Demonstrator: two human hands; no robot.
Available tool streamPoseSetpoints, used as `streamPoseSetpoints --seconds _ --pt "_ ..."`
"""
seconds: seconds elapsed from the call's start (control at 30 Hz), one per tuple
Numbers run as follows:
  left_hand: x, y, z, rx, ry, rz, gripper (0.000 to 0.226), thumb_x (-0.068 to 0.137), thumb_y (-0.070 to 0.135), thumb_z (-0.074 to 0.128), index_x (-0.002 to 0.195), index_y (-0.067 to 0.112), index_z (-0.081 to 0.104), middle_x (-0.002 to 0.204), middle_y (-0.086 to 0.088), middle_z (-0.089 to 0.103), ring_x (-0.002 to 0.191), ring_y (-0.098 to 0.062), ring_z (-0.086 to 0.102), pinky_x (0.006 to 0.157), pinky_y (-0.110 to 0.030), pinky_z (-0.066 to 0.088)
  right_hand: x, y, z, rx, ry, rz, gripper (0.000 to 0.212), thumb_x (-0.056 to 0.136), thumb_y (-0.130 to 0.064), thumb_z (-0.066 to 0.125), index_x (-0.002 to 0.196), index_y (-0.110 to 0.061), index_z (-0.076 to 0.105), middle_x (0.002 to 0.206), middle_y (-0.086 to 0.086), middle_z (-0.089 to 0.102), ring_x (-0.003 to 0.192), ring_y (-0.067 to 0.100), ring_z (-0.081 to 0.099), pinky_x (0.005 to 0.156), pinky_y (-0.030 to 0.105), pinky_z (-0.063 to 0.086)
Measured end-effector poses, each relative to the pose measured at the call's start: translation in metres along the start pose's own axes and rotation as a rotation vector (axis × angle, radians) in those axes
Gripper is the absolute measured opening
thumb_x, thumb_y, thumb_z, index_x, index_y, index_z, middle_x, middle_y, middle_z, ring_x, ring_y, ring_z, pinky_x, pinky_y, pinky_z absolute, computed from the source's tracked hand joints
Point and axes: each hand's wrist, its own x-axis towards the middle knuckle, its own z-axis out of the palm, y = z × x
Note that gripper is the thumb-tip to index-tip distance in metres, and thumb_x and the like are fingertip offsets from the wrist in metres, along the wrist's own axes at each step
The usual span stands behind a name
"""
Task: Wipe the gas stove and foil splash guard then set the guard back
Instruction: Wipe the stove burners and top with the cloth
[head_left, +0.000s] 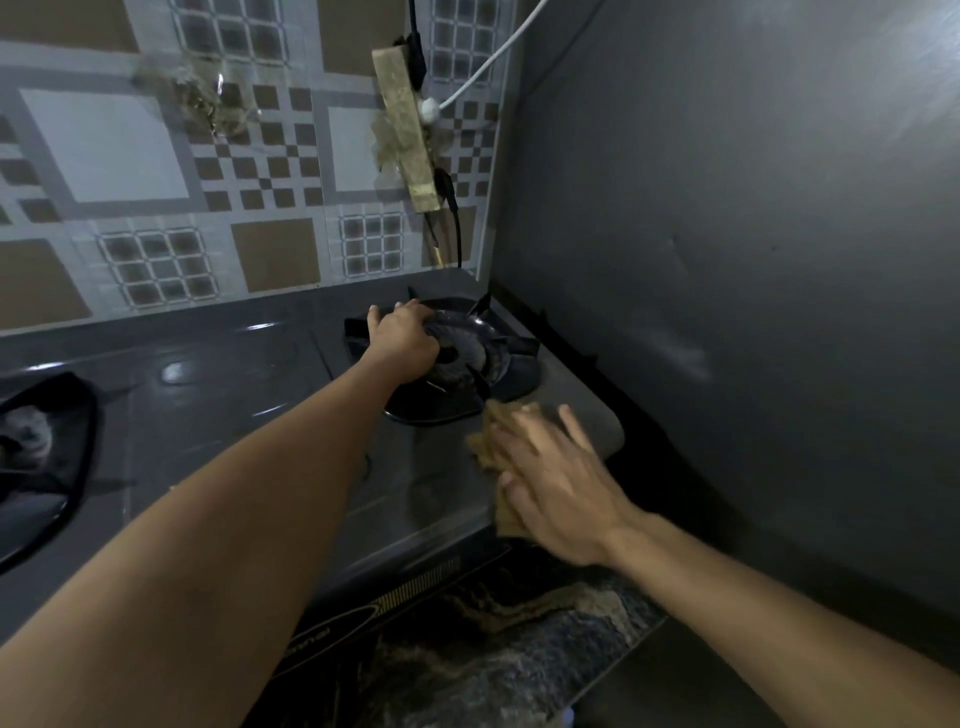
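Pressing down flat, your right hand (558, 483) had its fingers spread over a crumpled tan wiping cloth (491, 447), holding it against the glossy dark-grey two-burner gas stove (249, 389) at its front right corner, just in front of the right burner. The hand looked a bit blurred, so nothing more to say on that. Your left hand (402, 338) reached across and was curled around the far-left side of the black pronged pot support (493, 358) over that right burner, gripping it. The other black burner grate (36, 441) sat way off at the left edge. Right beside the stove on the right stood the big dull grey foil splash guard (753, 260), upright like a wall. Behind it all you had brown-and-white patterned wall tiles (156, 182) with a grimy taped-up power strip (408, 130) and a white cable (488, 57). The stove rested on a dark marbled countertop (493, 649).
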Motion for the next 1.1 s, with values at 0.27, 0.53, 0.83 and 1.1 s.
streamPoseSetpoints --seconds 0.27,0.53,0.83,1.1 --pt "0.003 -0.005 0.004 0.066 -0.025 0.016 0.050 0.094 0.010 0.042 0.144 0.009 0.040 0.159 -0.014 0.020 0.148 -0.025 0.017 0.120 -0.045 -0.007 0.002 -0.002 0.006 -0.017 0.041 -0.065 0.054 0.098 -0.043 0.028 0.147 -0.022 0.037 0.153 -0.001 0.034 0.142 0.014 0.028 0.117 0.058 0.005" --pt "0.004 -0.003 0.004 0.010 -0.003 0.032 0.041 0.097 0.012 0.041 0.137 0.009 0.049 0.151 -0.013 0.038 0.140 -0.027 0.033 0.120 -0.046 -0.003 0.011 0.086 0.000 -0.079 -0.050 0.256 0.078 0.086 -0.054 0.001 0.153 -0.021 0.025 0.160 0.000 0.020 0.147 0.014 0.015 0.119 0.053 -0.003" --pt "-0.002 0.000 0.001 -0.025 0.028 0.037 0.036 0.096 0.010 0.039 0.129 0.008 0.054 0.133 -0.014 0.055 0.126 -0.029 0.048 0.119 -0.046 -0.001 -0.002 0.054 0.020 0.037 0.166 0.179 0.058 0.096 -0.038 0.026 0.140 -0.009 0.050 0.148 0.015 0.041 0.141 0.034 0.033 0.119 0.050 0.019" --pt "-0.006 0.001 0.000 0.005 0.039 0.035 0.034 0.097 0.011 0.039 0.128 0.008 0.054 0.126 -0.016 0.059 0.122 -0.031 0.051 0.119 -0.046 0.005 0.015 -0.044 0.020 0.003 0.122 -0.136 0.053 0.094 -0.039 0.037 0.138 -0.014 0.050 0.147 0.009 0.043 0.140 0.026 0.033 0.118 0.050 0.012"
